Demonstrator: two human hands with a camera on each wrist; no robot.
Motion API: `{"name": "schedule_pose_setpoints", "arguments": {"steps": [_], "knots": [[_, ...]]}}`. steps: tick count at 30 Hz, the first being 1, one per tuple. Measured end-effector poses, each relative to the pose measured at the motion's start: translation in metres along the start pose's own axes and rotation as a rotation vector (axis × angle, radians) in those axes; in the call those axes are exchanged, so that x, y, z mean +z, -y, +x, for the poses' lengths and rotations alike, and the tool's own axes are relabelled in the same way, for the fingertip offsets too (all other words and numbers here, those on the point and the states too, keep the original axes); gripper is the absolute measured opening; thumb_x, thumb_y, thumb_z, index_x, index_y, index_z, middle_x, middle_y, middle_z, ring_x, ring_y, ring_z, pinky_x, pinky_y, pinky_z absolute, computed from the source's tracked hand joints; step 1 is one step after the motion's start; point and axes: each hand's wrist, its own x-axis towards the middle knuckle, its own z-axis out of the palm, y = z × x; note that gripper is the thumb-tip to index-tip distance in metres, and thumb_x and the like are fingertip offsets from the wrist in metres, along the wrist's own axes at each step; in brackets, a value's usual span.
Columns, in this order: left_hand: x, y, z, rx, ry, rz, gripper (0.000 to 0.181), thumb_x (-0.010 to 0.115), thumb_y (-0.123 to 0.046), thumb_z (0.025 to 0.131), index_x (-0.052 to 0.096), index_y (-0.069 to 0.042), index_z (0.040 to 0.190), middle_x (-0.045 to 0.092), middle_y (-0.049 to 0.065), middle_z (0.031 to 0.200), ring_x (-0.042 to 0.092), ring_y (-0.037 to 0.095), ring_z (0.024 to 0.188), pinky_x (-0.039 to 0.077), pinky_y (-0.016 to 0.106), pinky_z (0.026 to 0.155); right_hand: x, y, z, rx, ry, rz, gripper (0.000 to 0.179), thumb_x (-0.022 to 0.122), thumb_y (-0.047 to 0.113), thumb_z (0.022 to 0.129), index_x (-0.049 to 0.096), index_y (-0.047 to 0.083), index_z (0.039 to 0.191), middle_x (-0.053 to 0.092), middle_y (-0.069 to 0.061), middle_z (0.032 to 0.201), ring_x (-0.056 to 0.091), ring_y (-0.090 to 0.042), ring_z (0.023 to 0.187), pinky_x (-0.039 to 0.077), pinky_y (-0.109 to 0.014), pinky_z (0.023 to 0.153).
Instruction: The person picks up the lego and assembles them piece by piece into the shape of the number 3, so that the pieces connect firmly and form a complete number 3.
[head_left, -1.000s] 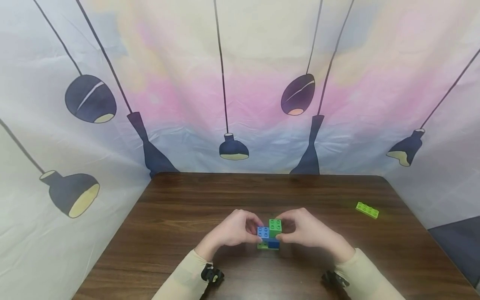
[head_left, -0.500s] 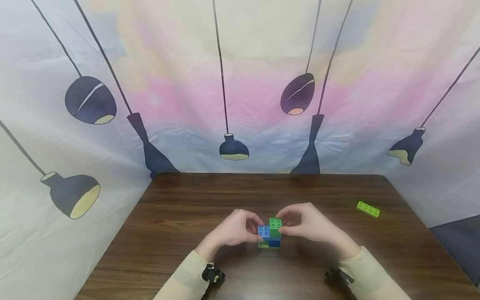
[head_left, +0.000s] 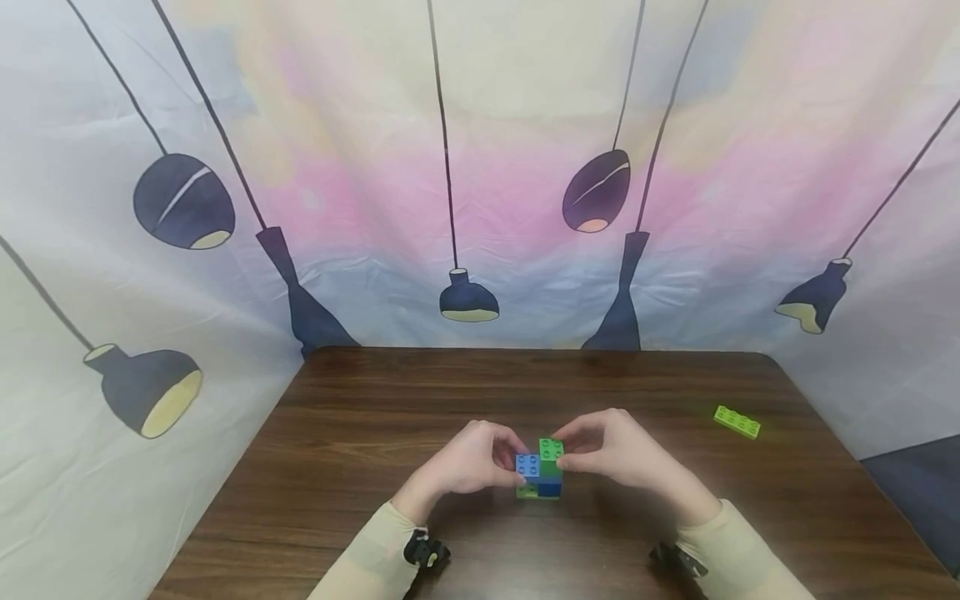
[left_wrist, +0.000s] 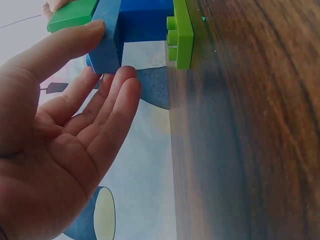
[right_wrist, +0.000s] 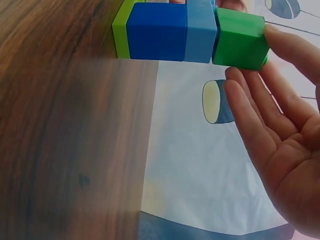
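Note:
A small stack of toy building bricks stands on the table between the hands. At its base is a lime green plate, with a dark blue brick on the right half of it. A light blue brick lies across the dark blue one and juts out to the left. On its right end sits a green brick, slightly tilted, with a thin gap showing in the right wrist view. My left hand pinches the light blue brick's free end. My right hand holds the green brick between thumb and fingers.
A loose lime green plate lies on the brown wooden table, to the far right. Behind the table hangs a cloth backdrop printed with lamps. Each wrist wears a black camera mount.
My right hand has shifted a little outward to the right, its fingers still at the green brick. My left hand and the lower bricks have stayed in place.

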Motion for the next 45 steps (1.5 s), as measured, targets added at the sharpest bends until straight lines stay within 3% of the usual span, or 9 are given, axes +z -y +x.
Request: {"name": "schedule_pose_setpoints", "arguments": {"steps": [14,21,36,45], "knots": [[0.0,0.001,-0.001,-0.005,0.001,0.004,0.027,0.093,-0.016,0.083,0.078,-0.011,0.105,0.072,-0.007,0.084,0.067,0.007,0.076,0.056,0.027,0.067,0.003,0.007,-0.003,0.003,-0.038,-0.055,0.026,0.092,0.028,0.087,0.083,0.018,0.109,0.08,0.006,0.104,0.073,-0.013,0.095,0.061,-0.034,0.079],[0.0,0.0,0.0,-0.008,-0.003,0.003,0.027,0.093,-0.016,0.083,0.079,-0.012,0.105,0.072,-0.008,0.084,0.068,0.008,0.076,0.056,0.027,0.068,0.004,0.007,-0.002,0.012,-0.036,-0.027,0.027,0.092,0.024,0.086,0.083,0.015,0.109,0.08,0.003,0.104,0.076,-0.012,0.092,0.061,-0.032,0.078],[-0.003,-0.001,0.001,-0.015,-0.007,0.007,0.026,0.093,-0.015,0.083,0.079,-0.012,0.104,0.072,-0.007,0.086,0.068,0.008,0.077,0.056,0.028,0.067,0.004,0.017,-0.001,-0.018,-0.051,-0.123,0.025,0.091,0.023,0.088,0.084,0.014,0.11,0.081,0.003,0.103,0.074,-0.009,0.09,0.061,-0.028,0.073],[-0.001,-0.002,0.001,-0.011,0.015,-0.001,0.025,0.093,-0.014,0.084,0.08,-0.012,0.104,0.072,-0.01,0.088,0.069,0.007,0.079,0.057,0.026,0.071,0.004,0.014,-0.003,-0.018,-0.031,-0.097,0.024,0.092,0.02,0.086,0.083,0.013,0.106,0.08,0.001,0.103,0.077,-0.009,0.088,0.061,-0.028,0.074]]}}
